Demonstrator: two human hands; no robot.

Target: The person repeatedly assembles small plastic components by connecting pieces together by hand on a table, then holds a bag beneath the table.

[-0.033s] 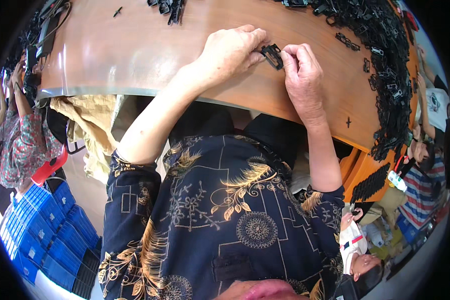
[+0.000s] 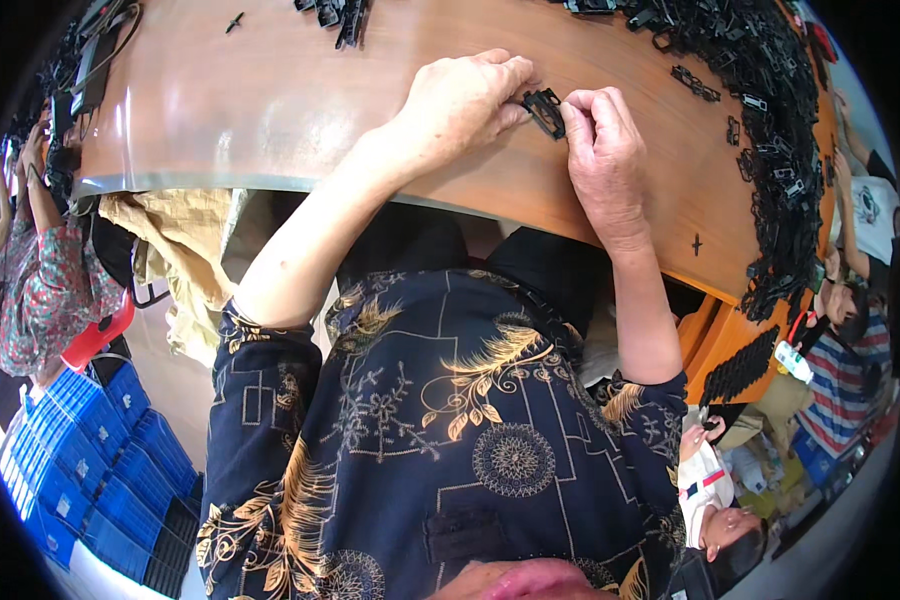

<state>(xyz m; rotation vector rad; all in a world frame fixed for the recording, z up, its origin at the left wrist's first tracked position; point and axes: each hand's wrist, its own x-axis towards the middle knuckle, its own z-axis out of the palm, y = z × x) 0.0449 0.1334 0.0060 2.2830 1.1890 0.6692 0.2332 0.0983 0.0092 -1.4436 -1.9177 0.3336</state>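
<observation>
Between my two hands, just above the wooden table, is a small black plastic frame [image 2: 544, 113] with openings through it. My left hand [image 2: 470, 100] has its thumb and fingers closed at the frame's left end. From the right, my right hand [image 2: 605, 135] pinches the other end between thumb and fingertips. The frame sits tilted, and its ends are partly covered by my fingers. Whether a smaller piece is also in either pinch is too small to make out.
Piles of black plastic parts [image 2: 770, 150] line the table's [image 2: 300, 110] right side. More black parts [image 2: 340, 20] lie at the far edge. One small black piece [image 2: 697, 244] is near the right front. Blue crates [image 2: 100, 440] stand lower left. Other people [image 2: 45, 290] sit on both sides.
</observation>
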